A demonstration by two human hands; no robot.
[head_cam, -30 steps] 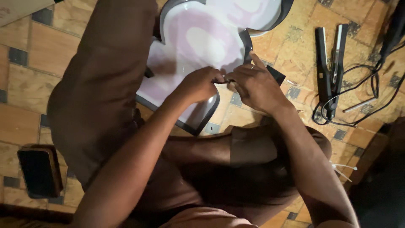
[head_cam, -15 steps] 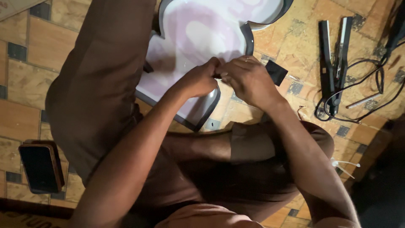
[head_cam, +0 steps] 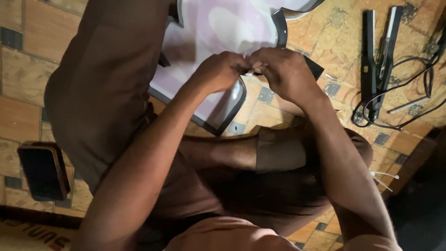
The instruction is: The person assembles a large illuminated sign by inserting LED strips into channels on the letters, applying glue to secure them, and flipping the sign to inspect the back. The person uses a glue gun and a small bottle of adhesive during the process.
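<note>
Both hands have slid a little toward the far edge since a moment ago, and the sign now runs further out past the top; the pinch between the fingers has not changed.

Largest is the person's brown-clad leg point(head_cam: 107, 88), lying across the left of the scene over a tiled floor point(head_cam: 18, 107). Beside it, far and centre, lies the sign point(head_cam: 218, 28), a pale pink panel with a dark raised rim, partly under the leg. Its rounded near corner sits just below the left hand point(head_cam: 220, 72).

That left hand is curled narrow, fingertips meeting those of the right hand point(head_cam: 285, 74) right over the sign's rim. Between them they pinch something small and pale; what it is cannot be made out. A black strip point(head_cam: 312, 66) pokes out past the right hand.

Far right lies a hair straightener point(head_cam: 378, 56) with its looped cord point(head_cam: 413, 102). Near left rests a dark phone point(head_cam: 42, 169). Two white ties point(head_cam: 384, 179) lie near the right forearm.
</note>
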